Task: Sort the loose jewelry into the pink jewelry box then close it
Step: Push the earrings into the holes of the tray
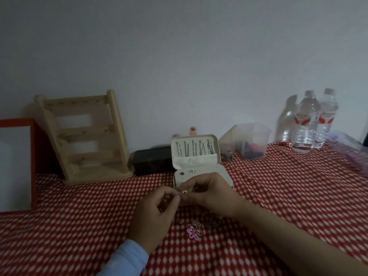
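Two water bottles point(305, 124) and a wooden rack point(85, 136) flank the pink jewelry box point(196, 156).

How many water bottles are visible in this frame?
2. Both stand upright at the far right of the table: the left bottle and the right bottle close beside it. A pale shape further left may be their shadow.

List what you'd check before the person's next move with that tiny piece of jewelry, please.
1. Pink hinged jewelry box open: ok.
2. Small gold-toned jewelry piece pinched between left hand and right hand: ok.
3. Free holes in the box's white earring panel: ok.
4. Piece's clasp undone: cannot tell.
5. Pink flower-shaped piece off the red-and-white patterned cloth: not ok, lies there.
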Tool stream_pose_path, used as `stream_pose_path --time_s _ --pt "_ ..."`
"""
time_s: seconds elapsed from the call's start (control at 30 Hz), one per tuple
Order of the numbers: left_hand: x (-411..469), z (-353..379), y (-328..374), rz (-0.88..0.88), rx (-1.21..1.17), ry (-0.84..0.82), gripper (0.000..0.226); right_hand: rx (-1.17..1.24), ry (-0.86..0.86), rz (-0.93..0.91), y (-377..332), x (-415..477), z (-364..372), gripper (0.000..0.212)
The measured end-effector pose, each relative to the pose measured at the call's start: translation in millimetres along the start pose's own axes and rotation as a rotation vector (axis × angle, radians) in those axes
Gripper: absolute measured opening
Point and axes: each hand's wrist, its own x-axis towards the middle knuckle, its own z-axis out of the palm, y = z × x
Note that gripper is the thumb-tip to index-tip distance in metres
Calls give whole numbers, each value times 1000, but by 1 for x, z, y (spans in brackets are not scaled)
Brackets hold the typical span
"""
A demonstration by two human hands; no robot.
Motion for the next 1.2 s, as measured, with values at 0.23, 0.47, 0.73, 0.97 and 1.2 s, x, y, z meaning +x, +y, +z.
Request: stream_pose_path --time_s 0.23,0.47,0.73,0.97,1.2 --pt "1 0 2 -3 29 -16 14 -36 -21 -26 0 -1 -3 12" --pt "-1 2 3 30 70 -3 12 -4 -46 -32 2 -1 -6 11" --pt "33 -10 6 108 263 -88 23 -193 129 79 -17 25 -43 8" --pt "81 14 -3 155 312 -118 14 -734 10 175 -7 58 -60 13" --pt "77 31 -26 174 337 -92 27 -866 -83 122 7 64 -51 18"
